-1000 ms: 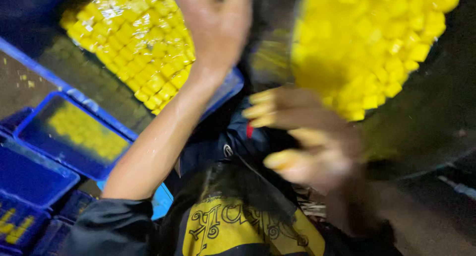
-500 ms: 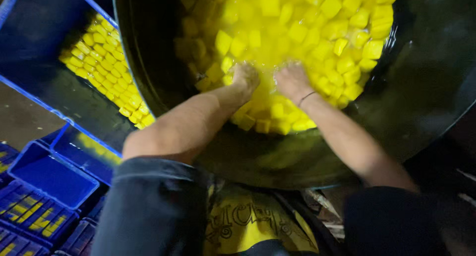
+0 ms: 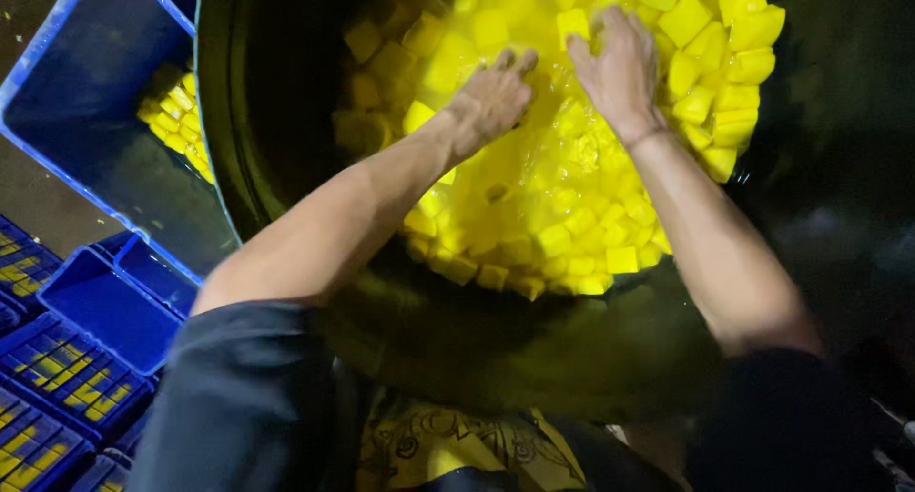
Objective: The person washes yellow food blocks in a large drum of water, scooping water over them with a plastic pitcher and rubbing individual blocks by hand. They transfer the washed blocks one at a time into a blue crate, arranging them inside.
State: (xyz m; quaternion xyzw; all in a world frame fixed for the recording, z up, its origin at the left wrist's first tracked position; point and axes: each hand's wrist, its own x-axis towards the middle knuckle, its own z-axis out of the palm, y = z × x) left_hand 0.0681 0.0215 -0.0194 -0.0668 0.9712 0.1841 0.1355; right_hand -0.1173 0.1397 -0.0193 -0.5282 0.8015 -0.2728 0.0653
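Both hands lay in the yellow cubes (image 3: 562, 215) filling the big dark tub (image 3: 276, 120), the left hand (image 3: 491, 96) loosely curled, the right hand (image 3: 620, 68) spread open on them.

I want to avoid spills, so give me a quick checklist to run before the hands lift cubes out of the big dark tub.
1. Left hand on the yellow cubes: ok, resting on the pile.
2. Right hand on the cubes: ok, fingers spread over them.
3. Grip closed on any cube: cannot tell, fingertips sink into the pile.
4. Cubes inside the dark tub: ok, none on its rim.
5. Blue crate beside the tub has room: ok, few cubes lie in it.
6. Liquid depth in tub: cannot tell.
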